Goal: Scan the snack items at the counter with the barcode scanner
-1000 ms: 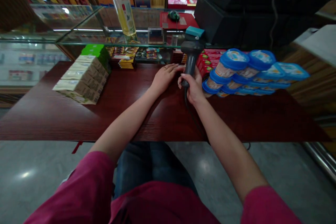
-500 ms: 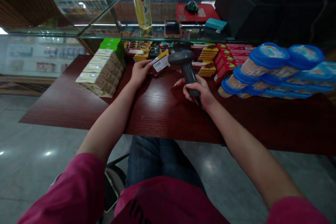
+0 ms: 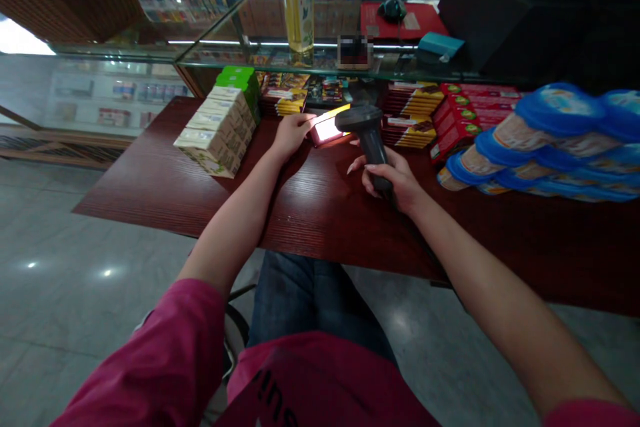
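My left hand is closed on the edge of a small flat packet, yellow and dark red, tilted up above the wooden counter. Bright light from the scanner washes out its pale label. In my right hand is a black handheld barcode scanner, gripped by its handle with the head pointing left at the packet. Its cable trails from the handle under my forearm. Similar yellow and dark red packets are stacked just behind the scanner.
On the left of the counter stands a block of beige and green cartons. Red boxes and stacked blue-lidded tubs fill the right. Behind, a glass shelf bears a bottle and a mouse.
The scanner's light has come on and falls brightly on the packet's label. The whole view has shifted, with the counter things appearing farther right; both hands keep their holds.
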`<state>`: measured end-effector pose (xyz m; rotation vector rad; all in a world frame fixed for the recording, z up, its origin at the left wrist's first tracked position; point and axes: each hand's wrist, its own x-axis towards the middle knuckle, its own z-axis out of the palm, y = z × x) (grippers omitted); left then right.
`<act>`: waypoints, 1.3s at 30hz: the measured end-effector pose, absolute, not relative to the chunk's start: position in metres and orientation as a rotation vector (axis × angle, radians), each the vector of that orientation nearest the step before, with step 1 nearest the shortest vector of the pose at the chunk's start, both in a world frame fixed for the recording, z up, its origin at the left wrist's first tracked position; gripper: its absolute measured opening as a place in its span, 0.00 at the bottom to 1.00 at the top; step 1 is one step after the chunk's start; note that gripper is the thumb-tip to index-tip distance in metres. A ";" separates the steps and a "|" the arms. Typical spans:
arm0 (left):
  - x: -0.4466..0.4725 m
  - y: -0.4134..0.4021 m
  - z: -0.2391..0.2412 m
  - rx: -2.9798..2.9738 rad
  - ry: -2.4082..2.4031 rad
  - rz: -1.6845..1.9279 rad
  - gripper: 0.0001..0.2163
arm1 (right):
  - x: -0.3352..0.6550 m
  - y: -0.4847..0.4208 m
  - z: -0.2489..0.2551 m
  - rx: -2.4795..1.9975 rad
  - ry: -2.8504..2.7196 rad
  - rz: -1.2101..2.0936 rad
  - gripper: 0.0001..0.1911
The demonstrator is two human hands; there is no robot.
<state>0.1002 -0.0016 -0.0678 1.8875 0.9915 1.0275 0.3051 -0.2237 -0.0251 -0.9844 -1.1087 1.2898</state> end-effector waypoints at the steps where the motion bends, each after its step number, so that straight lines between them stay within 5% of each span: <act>1: 0.100 -0.002 -0.068 1.900 1.000 1.024 0.13 | 0.305 -0.224 -0.025 -0.983 -1.111 1.292 0.27; 15: 0.060 -0.008 -0.035 2.266 1.120 1.662 0.15 | 0.306 -0.212 -0.025 -1.012 -1.054 1.095 0.16; 25: 0.053 -0.004 -0.036 2.343 1.640 1.177 0.24 | 0.307 -0.207 -0.026 -1.026 -1.057 1.093 0.18; 39: 0.072 -0.027 -0.023 2.592 1.710 0.661 0.32 | 0.315 -0.216 -0.021 -1.032 -1.009 1.004 0.16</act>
